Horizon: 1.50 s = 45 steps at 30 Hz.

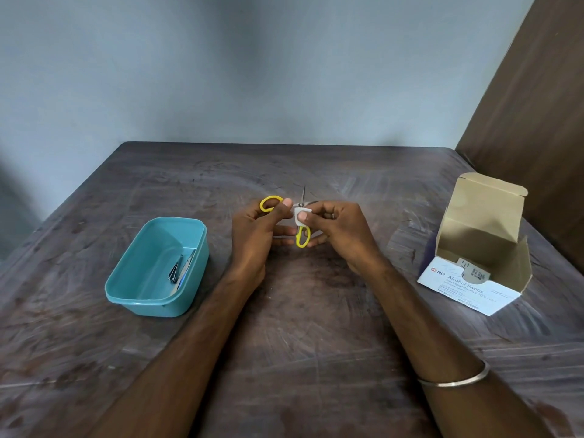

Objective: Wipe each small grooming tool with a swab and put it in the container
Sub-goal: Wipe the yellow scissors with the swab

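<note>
The left hand (259, 230) grips the small yellow-handled scissors (301, 216) near one finger loop, while the right hand (335, 230) pinches a white alcohol swab (301, 214) against them just below the pivot, thumb on top. The scissors are held above the middle of the worktop (300, 327), blades open and pointing to the far side, one loop out to the left and the other hanging toward the near side.

To the left, the teal container (158, 267) already holds metal tools (181, 268) (what look like nail clippers and a thin file or tweezers, too small to tell apart), so those pieces seem finished. The scissors are, by my judgement, mid-wipe and not yet put away. No other loose tool shows on the worktop, so this may be the last one. At the right stands the opened box of alcohol swabs (474, 273), flap up, with packets inside.
</note>
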{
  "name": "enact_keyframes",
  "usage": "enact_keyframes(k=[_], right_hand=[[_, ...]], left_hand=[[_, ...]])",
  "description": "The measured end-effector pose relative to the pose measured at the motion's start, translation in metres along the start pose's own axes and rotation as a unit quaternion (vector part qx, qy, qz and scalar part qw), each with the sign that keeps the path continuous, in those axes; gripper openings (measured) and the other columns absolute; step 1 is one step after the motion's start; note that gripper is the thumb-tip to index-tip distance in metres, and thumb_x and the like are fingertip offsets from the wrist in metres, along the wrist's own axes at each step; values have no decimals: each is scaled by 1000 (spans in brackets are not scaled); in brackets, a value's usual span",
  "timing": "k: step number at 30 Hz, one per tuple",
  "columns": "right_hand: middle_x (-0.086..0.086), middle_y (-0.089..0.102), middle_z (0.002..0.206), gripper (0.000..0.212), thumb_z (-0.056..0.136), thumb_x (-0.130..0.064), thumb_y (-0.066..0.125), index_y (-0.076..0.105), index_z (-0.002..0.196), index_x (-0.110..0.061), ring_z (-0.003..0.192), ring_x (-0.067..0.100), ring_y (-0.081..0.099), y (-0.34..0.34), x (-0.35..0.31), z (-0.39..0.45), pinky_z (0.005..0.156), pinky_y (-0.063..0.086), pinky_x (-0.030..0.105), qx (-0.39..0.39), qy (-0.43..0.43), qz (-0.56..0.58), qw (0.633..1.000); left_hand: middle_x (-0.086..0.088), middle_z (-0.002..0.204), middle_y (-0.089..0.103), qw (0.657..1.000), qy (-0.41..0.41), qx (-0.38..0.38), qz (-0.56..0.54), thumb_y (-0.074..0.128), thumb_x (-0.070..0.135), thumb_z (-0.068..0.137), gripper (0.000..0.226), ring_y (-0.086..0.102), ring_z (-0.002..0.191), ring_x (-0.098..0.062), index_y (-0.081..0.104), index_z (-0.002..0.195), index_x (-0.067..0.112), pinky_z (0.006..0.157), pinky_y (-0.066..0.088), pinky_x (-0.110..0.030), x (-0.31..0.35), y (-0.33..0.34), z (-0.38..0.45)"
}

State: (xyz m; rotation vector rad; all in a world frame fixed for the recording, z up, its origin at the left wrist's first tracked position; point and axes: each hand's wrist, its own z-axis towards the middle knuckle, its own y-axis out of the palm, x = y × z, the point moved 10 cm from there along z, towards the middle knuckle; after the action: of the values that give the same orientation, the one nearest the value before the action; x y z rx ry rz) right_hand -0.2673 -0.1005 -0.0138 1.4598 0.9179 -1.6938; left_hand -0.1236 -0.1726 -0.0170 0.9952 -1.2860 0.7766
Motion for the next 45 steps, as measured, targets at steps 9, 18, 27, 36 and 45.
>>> enact_keyframes(k=[9,18,27,36,45], right_hand=[[12,74,75,12,86,0,73,72,99,0,64,25,73,1,5,0,60,64,39,-49,39,43,997],[12,74,78,15,84,-6,77,74,96,2,66,23,73,-2,8,-1,60,63,37,-36,50,39,997],[12,71,75,9,89,-6,73,73,95,0,61,19,70,-8,4,1,54,60,33,-12,39,24,999],[-2,74,75,9,80,-12,82,77,87,-15,67,4,68,-27,-14,1,58,52,20,91,-50,-40,994],[1,77,76,7,81,-14,82,77,85,-17,73,12,75,-16,-24,-5,68,57,25,93,-90,-65,989]], left_hand=[[-14,93,75,997,-58,-18,-48,74,21,86,9,69,64,-27,68,81,16,59,60,-33,-10,0,3],[-13,86,74,996,-69,-31,-49,73,22,87,13,70,65,-31,67,76,19,63,61,-39,-14,1,5],[-16,89,73,991,-91,-32,-91,60,25,96,19,72,69,-33,68,97,8,62,62,-40,-20,5,7],[-18,89,73,988,-89,-31,-122,51,20,101,20,74,74,-36,65,98,7,70,63,-43,-22,10,7],[-21,95,71,991,-73,-74,-84,52,22,101,25,73,84,-39,65,109,2,76,62,-45,-22,26,-2]])
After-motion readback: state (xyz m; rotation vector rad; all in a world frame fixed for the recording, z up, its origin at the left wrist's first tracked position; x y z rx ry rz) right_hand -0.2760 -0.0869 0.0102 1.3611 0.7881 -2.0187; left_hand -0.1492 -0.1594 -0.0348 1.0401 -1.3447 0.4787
